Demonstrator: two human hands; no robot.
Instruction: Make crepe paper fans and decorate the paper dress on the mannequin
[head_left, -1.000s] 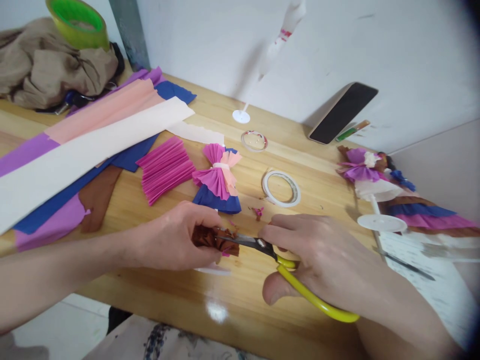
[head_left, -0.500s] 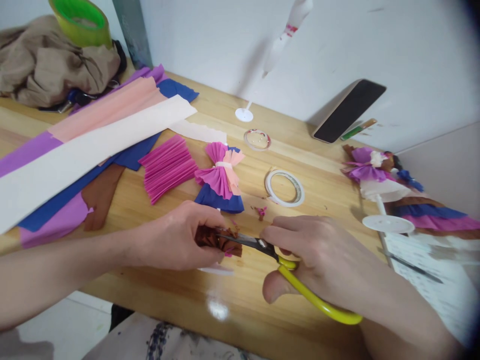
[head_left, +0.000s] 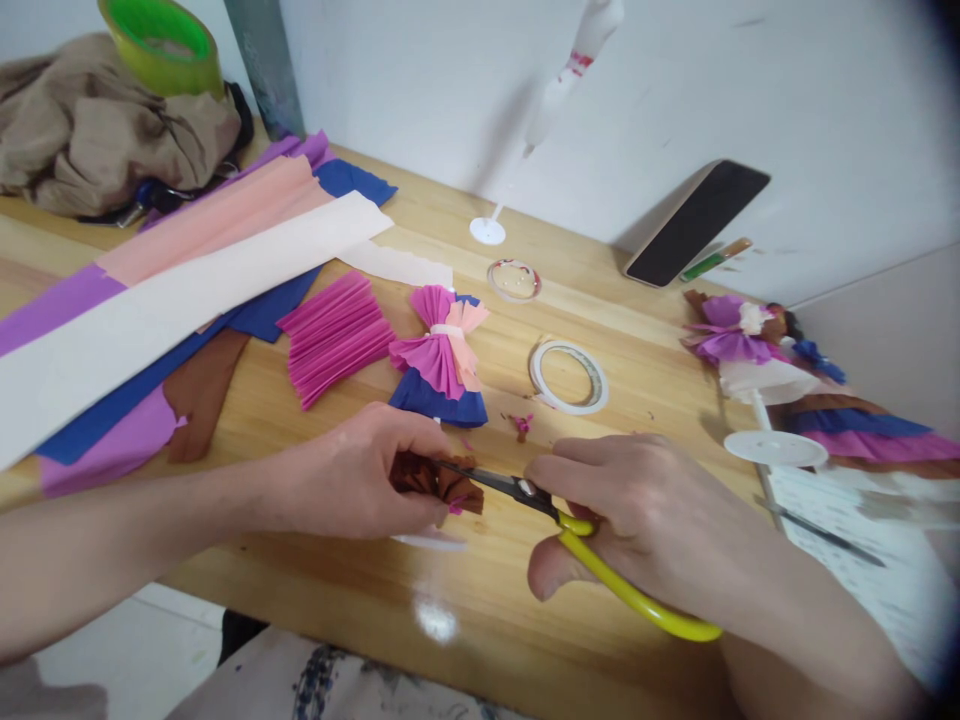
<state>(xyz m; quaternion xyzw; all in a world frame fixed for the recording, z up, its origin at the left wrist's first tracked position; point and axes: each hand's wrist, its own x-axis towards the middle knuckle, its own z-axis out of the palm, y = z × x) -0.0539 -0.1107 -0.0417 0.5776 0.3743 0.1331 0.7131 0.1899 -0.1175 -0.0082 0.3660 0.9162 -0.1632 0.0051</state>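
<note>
My left hand (head_left: 375, 475) pinches a small bunch of pleated brown crepe paper (head_left: 459, 490), with a bit of pink showing at its lower edge. My right hand (head_left: 630, 515) holds scissors with yellow handles (head_left: 637, 590). Their dark blades reach into the brown paper beside my left fingers, which partly hide the tips. Just beyond my left hand lies a bow of pink, peach and blue crepe paper (head_left: 446, 350), wrapped with a white band. A pleated magenta paper piece (head_left: 335, 338) is to its left. Small pink and brown scraps (head_left: 523, 426) lie near the blades.
Long crepe strips, with a white one (head_left: 202, 310) on top, cover the left side. A tape roll (head_left: 570, 376), a clear ring (head_left: 514, 280) and a phone (head_left: 697, 222) stand or lie farther back. A paper-dressed doll (head_left: 757, 340) and printed sheet (head_left: 847, 560) are at right.
The scissor blades look closer together on the brown paper, and my right hand has shifted very slightly. My left hand keeps its hold in nearly the same place.
</note>
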